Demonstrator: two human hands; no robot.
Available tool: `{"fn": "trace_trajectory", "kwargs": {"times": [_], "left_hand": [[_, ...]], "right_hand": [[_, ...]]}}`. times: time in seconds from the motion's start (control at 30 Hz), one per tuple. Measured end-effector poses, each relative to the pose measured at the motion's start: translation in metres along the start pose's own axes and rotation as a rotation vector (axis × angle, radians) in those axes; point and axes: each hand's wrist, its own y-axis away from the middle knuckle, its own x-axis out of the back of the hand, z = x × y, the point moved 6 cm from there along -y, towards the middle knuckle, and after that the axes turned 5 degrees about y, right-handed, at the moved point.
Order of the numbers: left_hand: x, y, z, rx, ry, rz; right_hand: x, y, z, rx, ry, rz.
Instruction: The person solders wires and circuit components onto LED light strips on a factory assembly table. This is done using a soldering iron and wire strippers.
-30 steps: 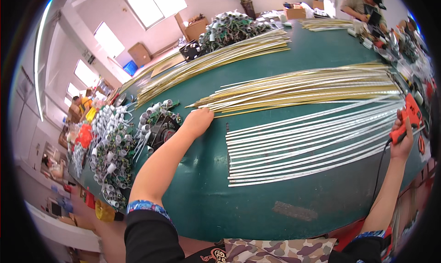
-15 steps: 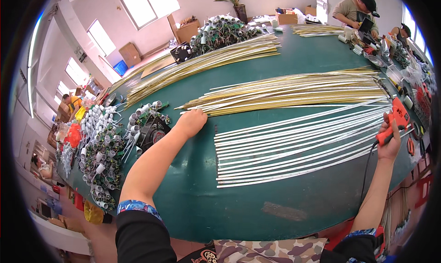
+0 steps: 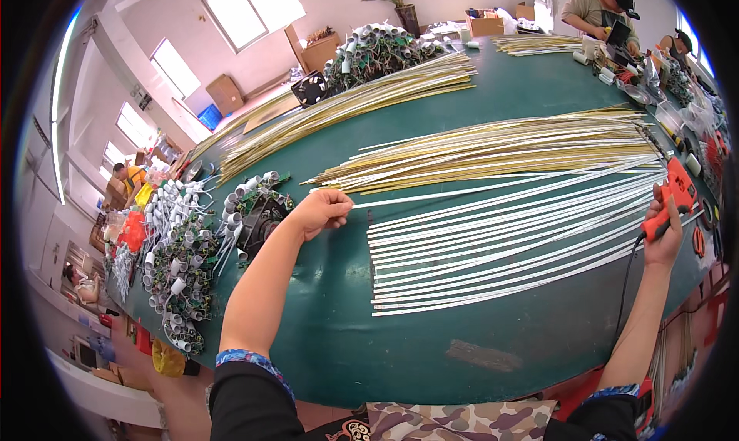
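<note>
My left hand point(image 3: 323, 212) is closed, its thumb and fingers pinching the left end of a long thin white strip point(image 3: 431, 197). This strip runs right, just in front of the pile of yellow and white strips point(image 3: 493, 152). Nearer to me, several white strips point(image 3: 462, 256) lie side by side in a spaced row, their left ends roughly lined up. At their right ends my right hand point(image 3: 666, 237) is wrapped round a red gun-shaped corded tool point(image 3: 679, 191). Its black cord point(image 3: 625, 287) hangs down past my wrist. The tool's tip is hard to make out.
Heaps of white cylindrical parts with green boards point(image 3: 178, 275) stand on the left of the green table point(image 3: 331, 348). A black fan point(image 3: 309, 88) and another strip bundle point(image 3: 346, 110) lie farther back. Scissors point(image 3: 698, 241) sit at the right edge. A co-worker point(image 3: 604, 13) works at the far right.
My left hand has come off the edge of the pile and toward me, drawing a white strip's end with it. The right hand still holds the red tool near the strips' right ends.
</note>
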Motion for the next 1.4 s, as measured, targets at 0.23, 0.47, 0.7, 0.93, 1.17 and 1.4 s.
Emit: {"fn": "trace_trajectory", "kwargs": {"times": [0.23, 0.47, 0.7, 0.93, 1.17, 1.4], "left_hand": [[-0.026, 0.010, 0.019, -0.094, 0.328, -0.279], [-0.047, -0.011, 0.004, 0.115, -0.234, -0.130], [-0.042, -0.025, 0.008, 0.179, -0.529, -0.131], [-0.042, -0.036, 0.023, 0.084, -0.703, -0.054], [-0.038, -0.030, 0.039, -0.636, -1.206, 0.208], [-0.067, -0.040, 0.042, -0.661, -1.680, 0.029]], "right_hand": [[0.009, 0.000, -0.001, 0.005, -0.003, -0.002], [0.008, -0.003, 0.001, -0.009, 0.042, 0.017], [0.003, -0.002, 0.004, -0.002, 0.037, -0.014], [0.009, -0.002, -0.001, 0.014, 0.071, 0.008], [0.005, -0.003, 0.000, 0.016, 0.092, -0.009], [0.014, -0.004, 0.002, -0.020, 0.041, 0.011]]}}
